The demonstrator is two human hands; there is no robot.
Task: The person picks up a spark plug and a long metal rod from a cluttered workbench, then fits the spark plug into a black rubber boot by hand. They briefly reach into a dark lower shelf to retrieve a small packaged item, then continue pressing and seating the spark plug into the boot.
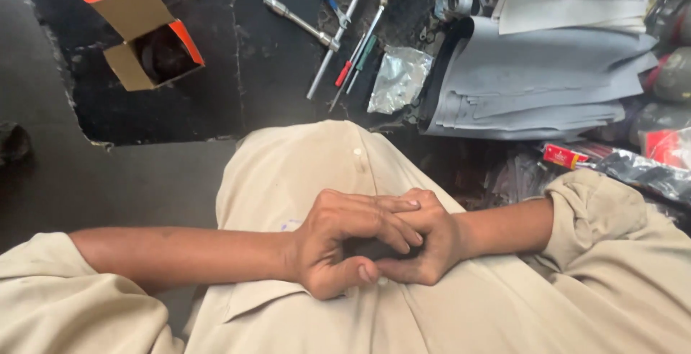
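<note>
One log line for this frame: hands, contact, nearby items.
left hand clasped over right hand | nothing visibly held | resting on beige-clothed lap | open cardboard box, wrenches and screwdrivers on dark floor, untouched

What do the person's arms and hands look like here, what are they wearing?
Both arms are bare from elbow to wrist. The left sleeve and right sleeve are loose beige cloth, rolled up to about the elbow, matching the beige garment over the lap. The left hand and right hand are bare: no gloves, rings or watch visible. The fingernails are short.
</note>
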